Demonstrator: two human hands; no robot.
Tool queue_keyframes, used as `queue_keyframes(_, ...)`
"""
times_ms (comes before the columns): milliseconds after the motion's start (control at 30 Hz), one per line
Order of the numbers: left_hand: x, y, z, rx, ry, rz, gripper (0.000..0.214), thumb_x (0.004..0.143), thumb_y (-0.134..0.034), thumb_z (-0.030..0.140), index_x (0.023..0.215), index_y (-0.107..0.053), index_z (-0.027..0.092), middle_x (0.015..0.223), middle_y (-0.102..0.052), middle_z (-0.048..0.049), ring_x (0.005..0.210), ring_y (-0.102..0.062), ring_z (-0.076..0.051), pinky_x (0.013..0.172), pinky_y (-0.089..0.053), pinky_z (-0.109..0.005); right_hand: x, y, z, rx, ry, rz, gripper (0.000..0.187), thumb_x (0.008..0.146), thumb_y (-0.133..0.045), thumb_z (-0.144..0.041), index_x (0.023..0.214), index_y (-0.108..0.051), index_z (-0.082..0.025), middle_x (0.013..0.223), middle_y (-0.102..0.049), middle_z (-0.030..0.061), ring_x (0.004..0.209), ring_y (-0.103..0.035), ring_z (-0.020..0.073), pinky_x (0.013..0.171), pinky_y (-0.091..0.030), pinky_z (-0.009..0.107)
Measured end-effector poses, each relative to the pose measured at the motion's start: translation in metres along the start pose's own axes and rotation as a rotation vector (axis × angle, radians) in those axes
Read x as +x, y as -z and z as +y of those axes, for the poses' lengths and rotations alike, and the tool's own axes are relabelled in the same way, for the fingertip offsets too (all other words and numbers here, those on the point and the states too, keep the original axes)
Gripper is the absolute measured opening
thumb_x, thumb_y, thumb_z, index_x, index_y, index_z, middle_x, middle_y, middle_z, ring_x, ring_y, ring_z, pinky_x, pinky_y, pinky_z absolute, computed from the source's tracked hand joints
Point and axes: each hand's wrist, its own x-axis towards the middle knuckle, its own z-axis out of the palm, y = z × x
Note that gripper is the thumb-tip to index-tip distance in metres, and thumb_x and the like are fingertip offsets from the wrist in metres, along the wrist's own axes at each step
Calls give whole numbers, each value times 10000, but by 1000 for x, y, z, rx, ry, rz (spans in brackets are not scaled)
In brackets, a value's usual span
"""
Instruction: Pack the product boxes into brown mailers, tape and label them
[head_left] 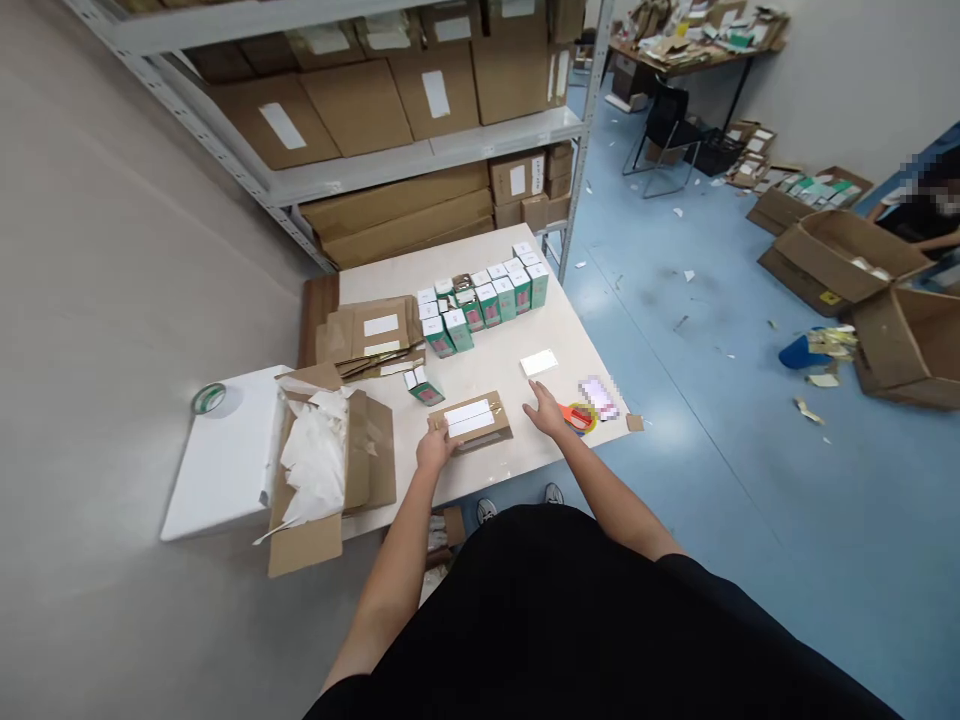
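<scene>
A small brown cardboard box [474, 422] with a white label lies on the white table [517, 455] near its front edge. My left hand [435, 445] grips the box's left end, fingers curled on it. My right hand [546, 410] hovers open just right of the box, fingers spread, next to a tape dispenser [579, 417] with a red and yellow roll. A single green-and-white carton [424, 387] lies on its side behind the box. Several upright green-and-white cartons [484, 295] stand in rows at the table's back.
Flat cardboard mailers [369, 335] are stacked at the table's left. An open box with white paper [322, 465] and a white board with a tape roll [209, 398] sit further left. Shelves of cartons [390, 100] stand behind. Open boxes [847, 260] and another person are on the blue floor at right.
</scene>
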Motion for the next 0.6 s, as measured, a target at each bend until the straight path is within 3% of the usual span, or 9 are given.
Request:
queue_keyframes(133, 5, 1, 2, 72, -7, -12, 759, 919, -613, 587, 1565, -431, 234, 1708, -184, -202, 1309, -600, -345, 1042, -507, -413, 2, 33, 37, -25, -100, 39, 688, 920, -594, -326, 1577, -413, -229, 1610, -430, 105, 1491, -381, 294, 1223, -325, 433)
queue_keyframes(300, 10, 6, 7, 142, 18, -66, 790, 899, -599, 650, 1561, -431, 253, 1698, -234, -180, 1281, -613, -351, 1025, -517, -422, 0, 52, 88, -165, -354, -126, 443, 890, -669, -430, 1249, -703, -171, 1322, -670, 153, 1216, -622, 336, 987, -480, 372)
queue_keyframes(433, 9, 4, 8, 159, 12, -80, 814, 921, -544, 667, 1592, -370, 241, 1709, -186, -194, 1296, -601, -374, 1045, -505, -457, -9, 46, 123, -254, -387, -306, 322, 849, -732, -380, 1069, -738, -145, 1029, -747, 142, 1006, -689, 301, 838, -493, 317)
queue_keyframes(533, 5, 0, 6, 158, -7, -126, 888, 932, -492, 695, 1637, -263, 206, 1722, -52, -229, 1313, -587, -398, 1040, -507, -467, -22, 29, 140, -264, -379, -372, 445, 800, -753, -296, 1222, -684, -171, 1133, -725, 129, 1072, -670, 308, 902, -498, 345)
queue_keyframes(600, 4, -2, 6, 164, 3, -178, 965, 911, -509, 716, 1659, -185, 200, 1717, 40, -243, 1310, -588, -418, 1020, -518, -478, -29, 14, 146, -275, -362, -305, 580, 786, -753, -295, 1339, -617, -181, 1270, -677, 146, 1212, -611, 340, 1023, -463, 404)
